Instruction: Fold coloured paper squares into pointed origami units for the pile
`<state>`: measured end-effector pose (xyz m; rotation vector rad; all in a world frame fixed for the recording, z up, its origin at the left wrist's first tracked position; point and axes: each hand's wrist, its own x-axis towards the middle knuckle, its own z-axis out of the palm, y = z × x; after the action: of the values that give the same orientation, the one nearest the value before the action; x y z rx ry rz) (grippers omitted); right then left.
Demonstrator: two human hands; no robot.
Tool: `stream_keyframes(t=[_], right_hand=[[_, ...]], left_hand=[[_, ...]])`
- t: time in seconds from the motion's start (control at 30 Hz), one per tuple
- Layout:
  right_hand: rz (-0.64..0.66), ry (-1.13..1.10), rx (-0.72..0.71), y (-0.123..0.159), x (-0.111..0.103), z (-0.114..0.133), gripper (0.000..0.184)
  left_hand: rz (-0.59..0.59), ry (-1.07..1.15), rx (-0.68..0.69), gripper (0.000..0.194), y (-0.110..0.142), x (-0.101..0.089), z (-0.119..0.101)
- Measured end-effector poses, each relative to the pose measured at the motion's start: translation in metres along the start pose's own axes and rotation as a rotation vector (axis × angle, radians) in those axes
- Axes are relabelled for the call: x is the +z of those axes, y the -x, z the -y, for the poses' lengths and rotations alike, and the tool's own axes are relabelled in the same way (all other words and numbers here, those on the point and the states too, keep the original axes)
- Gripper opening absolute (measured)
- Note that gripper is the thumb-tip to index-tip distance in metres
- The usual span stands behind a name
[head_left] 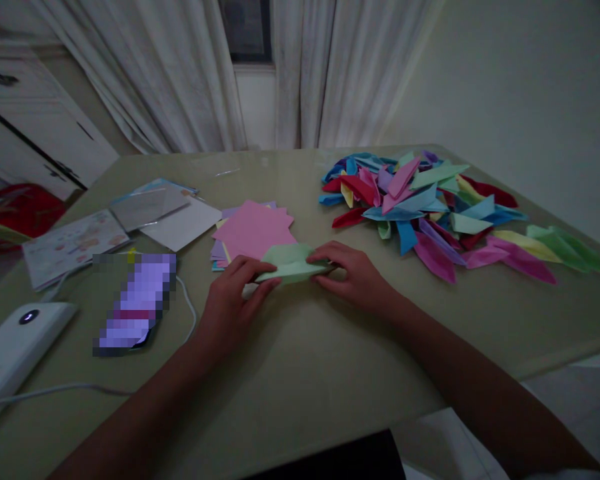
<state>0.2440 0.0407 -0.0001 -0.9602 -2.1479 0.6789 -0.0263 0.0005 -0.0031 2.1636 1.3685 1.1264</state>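
Dim room, with long pale curtains (180,87) beyond a greenish table (290,373). At the table's middle, near the front edge, a pale-green paper piece (293,267), creased into a narrow, layered shape and apparently only part-way folded. Pinched at one end between thumb and fingers of the left hand (235,287), and likewise at the other by the right hand (353,270). Just beyond, a stack of flat square sheets (255,230), pink uppermost, seemingly unfolded and so left to do; impossible to count from here. To the right, a loose heap of folded paper shapes (403,187) in pink, red, blue, green, yellow and purple: a large share apparently done already. To the left, well apart from the heap, a decorated card (80,240), a lit smartphone (137,300) and a white power bank (25,353) with its cable (75,387).
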Motion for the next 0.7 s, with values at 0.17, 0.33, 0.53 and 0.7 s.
stream_keyframes(t=[0.17,0.33,0.53,0.7], right_hand=[[0.014,-0.121,0.064,-0.003,-0.004,-0.001,0.008],[0.003,-0.244,0.130,-0.003,-0.004,-0.002,0.012],[0.041,-0.257,0.127,-0.004,-0.009,-0.001,0.014],[-0.050,-0.176,0.146,-0.006,-0.011,-0.006,0.013]], left_hand=[[-0.016,0.066,-0.049,0.011,-0.004,-0.004,-0.003],[0.033,0.119,-0.075,0.023,-0.003,-0.010,-0.007],[0.001,0.036,0.032,0.021,-0.008,-0.012,-0.010],[-0.105,-0.131,-0.026,0.034,0.007,-0.032,-0.027]])
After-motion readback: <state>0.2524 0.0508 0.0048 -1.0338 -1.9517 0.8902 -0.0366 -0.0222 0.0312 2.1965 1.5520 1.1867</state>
